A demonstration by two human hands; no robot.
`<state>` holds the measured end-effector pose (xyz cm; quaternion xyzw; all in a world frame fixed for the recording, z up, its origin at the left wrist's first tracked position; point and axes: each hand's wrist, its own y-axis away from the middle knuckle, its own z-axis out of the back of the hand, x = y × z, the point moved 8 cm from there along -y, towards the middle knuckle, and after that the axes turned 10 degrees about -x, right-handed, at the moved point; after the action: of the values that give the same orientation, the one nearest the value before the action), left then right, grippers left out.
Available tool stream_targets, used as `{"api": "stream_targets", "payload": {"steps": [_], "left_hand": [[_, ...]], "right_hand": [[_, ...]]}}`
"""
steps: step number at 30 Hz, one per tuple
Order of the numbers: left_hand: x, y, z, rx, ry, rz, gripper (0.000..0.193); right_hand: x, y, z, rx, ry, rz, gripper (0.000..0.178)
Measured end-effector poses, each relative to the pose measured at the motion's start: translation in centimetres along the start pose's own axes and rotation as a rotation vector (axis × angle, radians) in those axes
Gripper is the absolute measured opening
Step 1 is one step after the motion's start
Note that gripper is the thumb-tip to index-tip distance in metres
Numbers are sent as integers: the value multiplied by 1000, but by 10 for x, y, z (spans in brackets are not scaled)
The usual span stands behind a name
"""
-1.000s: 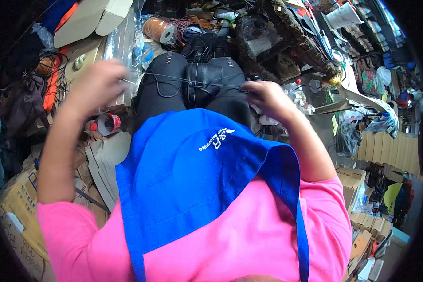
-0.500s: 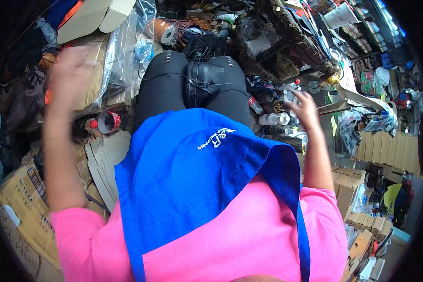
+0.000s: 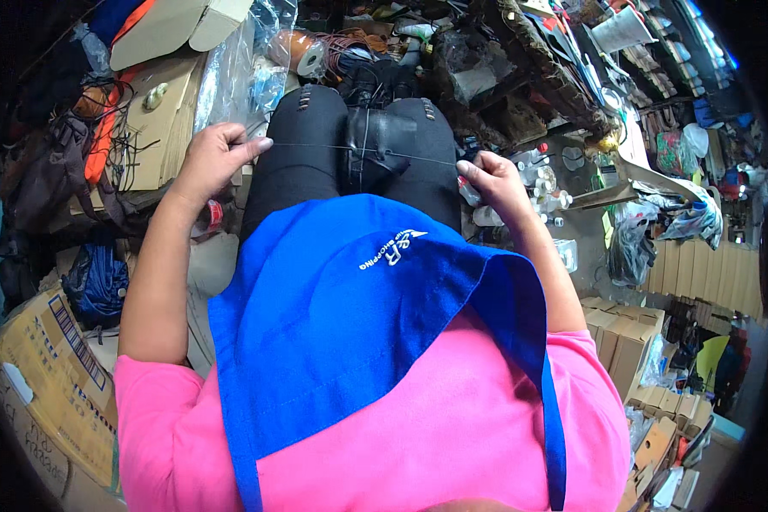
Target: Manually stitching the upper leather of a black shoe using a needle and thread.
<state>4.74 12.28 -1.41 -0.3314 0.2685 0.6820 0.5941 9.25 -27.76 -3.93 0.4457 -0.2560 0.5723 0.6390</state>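
Note:
A dark thread [image 3: 350, 148] runs taut between my two hands, across a black leather shoe [image 3: 375, 149] wedged between my knees in black trousers [image 3: 303, 162]. My left hand [image 3: 218, 158] pinches the thread's left end out beside my left knee. My right hand [image 3: 491, 179] is closed on the thread's right end beside my right knee. A blue apron [image 3: 358, 316] covers my lap over a pink shirt [image 3: 452, 427].
Flat cardboard [image 3: 158, 128] and clear plastic bags [image 3: 239, 77] lie to the left, with a printed carton [image 3: 47, 375] at lower left. Small bottles [image 3: 538, 171] stand by my right hand. Cluttered shelves and stacked boxes [image 3: 623, 341] fill the right side.
Half a second ago both arms were flung wide apart and raised. Now both hands have come back in beside my knees, holding the thread stretched across the shoe.

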Motion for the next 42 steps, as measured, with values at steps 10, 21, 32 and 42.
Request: {"api": "stream_targets", "payload": {"steps": [10,21,32,42], "left_hand": [[48,-2,15,66,148,128,32],[-113,-82,-119,586,-227,-578,56],[-109,-94,-170,866,-177,-422,61],[-98,-109,-169,418,63,-415,40]], "right_hand": [[-47,-15,9,64,-35,22,37],[89,-69,-39,103,412,487,59],[78,-62,-50,-71,532,501,62],[70,-24,-15,-148,343,514,28]]}}
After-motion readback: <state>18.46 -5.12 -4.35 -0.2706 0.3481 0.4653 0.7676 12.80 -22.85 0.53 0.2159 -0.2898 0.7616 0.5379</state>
